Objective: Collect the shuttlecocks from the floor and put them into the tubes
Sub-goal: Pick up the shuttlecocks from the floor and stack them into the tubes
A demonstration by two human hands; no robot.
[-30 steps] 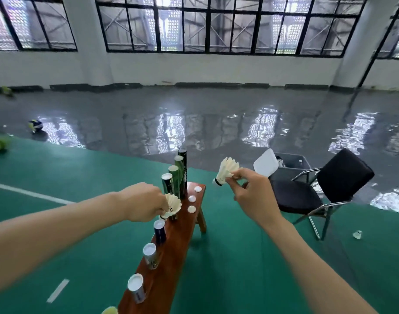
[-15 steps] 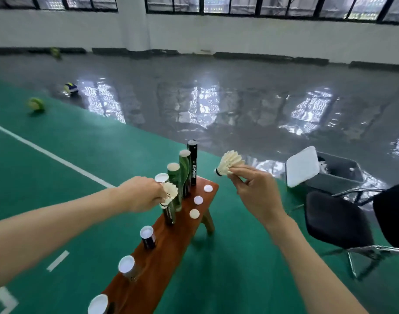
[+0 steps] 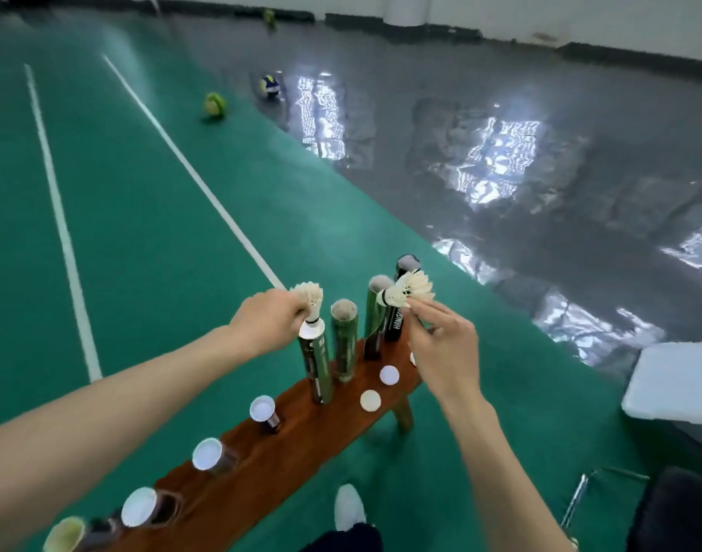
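Several shuttlecock tubes stand in a row on a wooden bench [image 3: 285,464]. My left hand [image 3: 267,322] pinches a white shuttlecock [image 3: 310,298], cork down, at the mouth of a dark green tube [image 3: 315,364]. My right hand [image 3: 441,340] holds a second shuttlecock [image 3: 407,290] by its feathers, cork pointing left, above the taller tubes: one green [image 3: 375,316], one black [image 3: 401,300]. Another open green tube [image 3: 344,340] stands between them. Shorter tubes with white caps [image 3: 261,408] line the near part of the bench.
Loose white lids [image 3: 389,375] lie on the bench's right side. Two balls [image 3: 214,104] rest far off on the floor. At the right stand a white-lidded bin [image 3: 672,384] and a black chair [image 3: 676,507]. My shoe [image 3: 349,505] is beside the bench.
The view has tilted down and turned left. My left hand has lifted its shuttlecock upright over a tube's mouth. My right hand carried its shuttlecock nearer the tall tubes.
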